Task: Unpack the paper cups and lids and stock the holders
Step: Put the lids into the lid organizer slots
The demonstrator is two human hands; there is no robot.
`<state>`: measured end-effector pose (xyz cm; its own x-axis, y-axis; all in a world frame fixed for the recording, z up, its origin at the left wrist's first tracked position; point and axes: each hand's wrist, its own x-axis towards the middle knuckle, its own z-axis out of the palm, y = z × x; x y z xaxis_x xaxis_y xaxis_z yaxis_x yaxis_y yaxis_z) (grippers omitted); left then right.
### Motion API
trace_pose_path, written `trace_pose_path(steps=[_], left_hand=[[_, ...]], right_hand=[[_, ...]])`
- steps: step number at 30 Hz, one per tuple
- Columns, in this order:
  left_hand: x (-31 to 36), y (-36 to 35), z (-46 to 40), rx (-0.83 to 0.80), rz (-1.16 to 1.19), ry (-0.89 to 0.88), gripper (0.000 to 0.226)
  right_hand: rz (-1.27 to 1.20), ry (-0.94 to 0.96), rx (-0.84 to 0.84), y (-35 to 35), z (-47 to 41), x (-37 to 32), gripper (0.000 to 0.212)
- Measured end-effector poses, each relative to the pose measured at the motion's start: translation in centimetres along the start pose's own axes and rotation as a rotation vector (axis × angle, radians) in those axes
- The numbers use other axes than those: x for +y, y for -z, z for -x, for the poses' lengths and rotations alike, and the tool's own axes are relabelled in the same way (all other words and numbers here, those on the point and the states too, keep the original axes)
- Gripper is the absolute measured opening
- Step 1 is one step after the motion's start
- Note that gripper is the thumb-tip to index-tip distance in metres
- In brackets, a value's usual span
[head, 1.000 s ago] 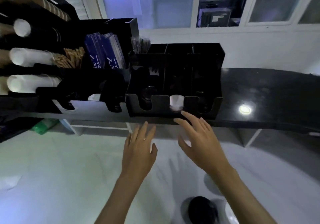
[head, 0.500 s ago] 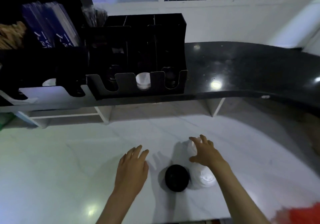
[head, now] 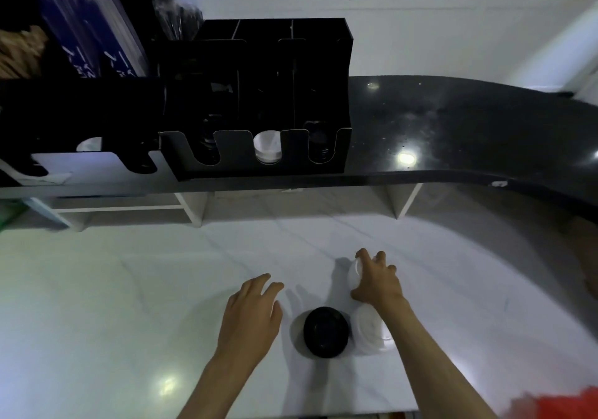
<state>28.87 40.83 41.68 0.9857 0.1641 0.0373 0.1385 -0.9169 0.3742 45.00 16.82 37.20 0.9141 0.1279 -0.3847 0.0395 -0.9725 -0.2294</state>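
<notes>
Below, right hand (head: 377, 281) grips round white lids (head: 356, 271) beside glossy black lids (head: 325, 331).

Black lid stack (head: 325, 331), white lid stack (head: 372, 334), black holder (head: 259, 95)

Bench (head: 97, 289): lying white and marbled, catching a ceiling light's glare.
Raised black counter (head: 453, 134): curving away rightward.
Blue packets (head: 94, 37): standing upright, upper left.
Red cloth (head: 563, 405): showing blurred at lower right.
</notes>
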Motion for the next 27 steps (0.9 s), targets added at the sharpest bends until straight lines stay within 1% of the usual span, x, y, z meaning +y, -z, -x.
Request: trace_pose_path(steps=[4, 7, 9, 11, 13, 16, 18, 19, 20, 22, 25, 27], left_hand=[[0.9, 0.3, -0.4, -0.052, 0.063, -0.030, 0.039], [1.0, 0.7, -0.5, -0.070, 0.106, -0.035, 0.041], [1.2, 1.1, -0.8, -0.095, 0.225, -0.021, 0.043], [1.9, 1.5, -1.3, -0.131, 0.414, -0.005, 0.048], [2.7, 1.9, -2.1, -0.158, 0.593, 0.010, 0.063], [4.1, 3.3, -3.4, -0.181, 0.772, 0.020, 0.099], [4.7, 4.4, -4.1, -0.206, 0.829, -0.034, 0.114], [5.0, 4.9, -4.4, -0.218, 0.832, -0.076, 0.116], [5.2, 5.4, -4.6, -0.219, 0.836, -0.116, 0.114], [5.3, 6.0, -4.8, -0.179, 0.870, -0.146, 0.101], [4.4, 6.4, -4.9, -0.090, 0.904, -0.116, 0.089], [3.7, 6.9, -4.9, -0.056, 0.899, -0.104, 0.088]], right_hand=[[-0.054, 0.019, 0.008, 0.2, -0.2, 0.5, 0.080], [-0.190, 0.025, 0.015, 1.0, -0.2, 1.3, 0.081], [-0.319, 0.036, 0.044, 2.3, -0.1, 1.4, 0.083], [-0.441, 0.081, 0.077, 3.9, 0.3, 0.8, 0.083], [-0.628, 0.145, 0.078, 5.8, 1.4, -0.5, 0.078], [-0.952, 0.273, -0.034, 8.0, 4.4, -3.0, 0.071], [-1.038, 0.367, -0.105, 8.9, 6.3, -4.6, 0.071], [-1.070, 0.412, -0.130, 9.0, 7.2, -5.4, 0.070], [-1.096, 0.455, -0.148, 9.0, 7.9, -6.2, 0.070], [-1.122, 0.503, -0.157, 8.6, 8.6, -7.6, 0.075], [-1.133, 0.488, -0.196, 8.3, 8.8, -8.8, 0.094], [-1.120, 0.505, -0.261, 8.5, 8.7, -9.0, 0.095]])
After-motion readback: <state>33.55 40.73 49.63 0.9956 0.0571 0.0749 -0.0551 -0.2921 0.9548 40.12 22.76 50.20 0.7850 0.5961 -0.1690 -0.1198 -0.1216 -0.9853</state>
